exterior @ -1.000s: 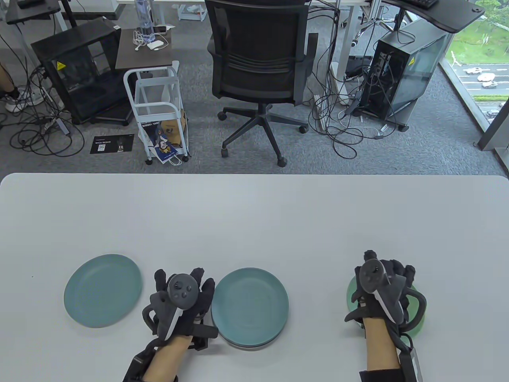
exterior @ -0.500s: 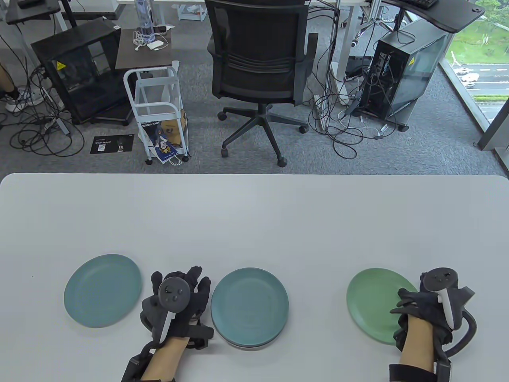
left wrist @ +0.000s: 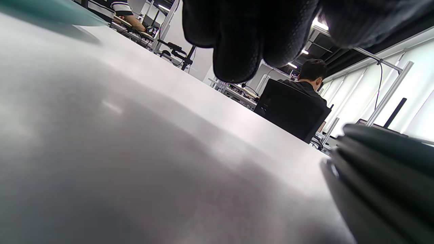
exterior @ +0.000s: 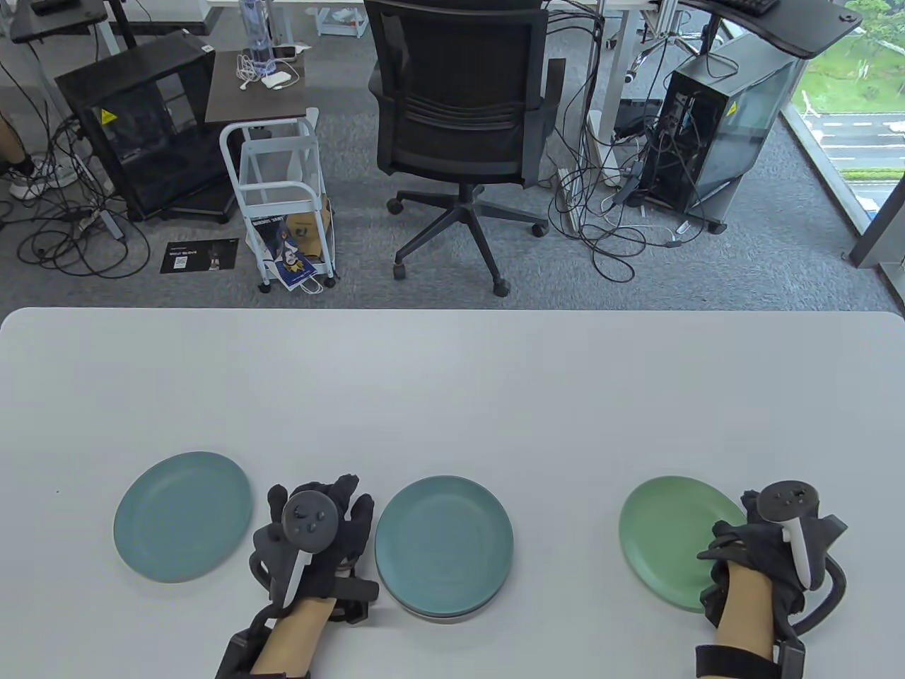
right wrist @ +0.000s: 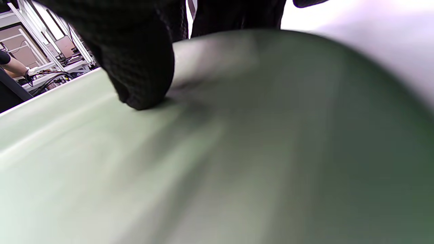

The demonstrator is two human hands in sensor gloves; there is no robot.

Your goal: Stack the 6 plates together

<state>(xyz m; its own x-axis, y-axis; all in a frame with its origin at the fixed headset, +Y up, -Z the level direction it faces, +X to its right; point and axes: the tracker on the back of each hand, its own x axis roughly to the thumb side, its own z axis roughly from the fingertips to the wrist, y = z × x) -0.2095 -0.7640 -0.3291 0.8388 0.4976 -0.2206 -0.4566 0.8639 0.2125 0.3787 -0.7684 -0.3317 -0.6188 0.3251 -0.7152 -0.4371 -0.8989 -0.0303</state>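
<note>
A lone teal plate (exterior: pixel 182 516) lies at the left. A stack of teal plates (exterior: pixel 444 543) lies in the middle. A green plate (exterior: pixel 668 537) lies at the right. My left hand (exterior: pixel 325 498) rests flat on the table between the lone plate and the stack, fingers spread, holding nothing. The left wrist view shows the stack's edge (left wrist: pixel 383 159) at the right and the lone plate (left wrist: pixel 51 13) at the top left. My right hand (exterior: pixel 720 543) grips the green plate's right rim. In the right wrist view a fingertip (right wrist: pixel 139 81) presses on the green plate (right wrist: pixel 237 152).
The white table (exterior: pixel 452 396) stretches bare behind the plates to its far edge. An office chair (exterior: pixel 463 106), a small cart (exterior: pixel 283 198) and computer towers stand on the floor beyond it.
My right hand has moved from on top of the green plate to its right rim and taken hold; the plate has shifted slightly right. My left hand slid slightly back toward me.
</note>
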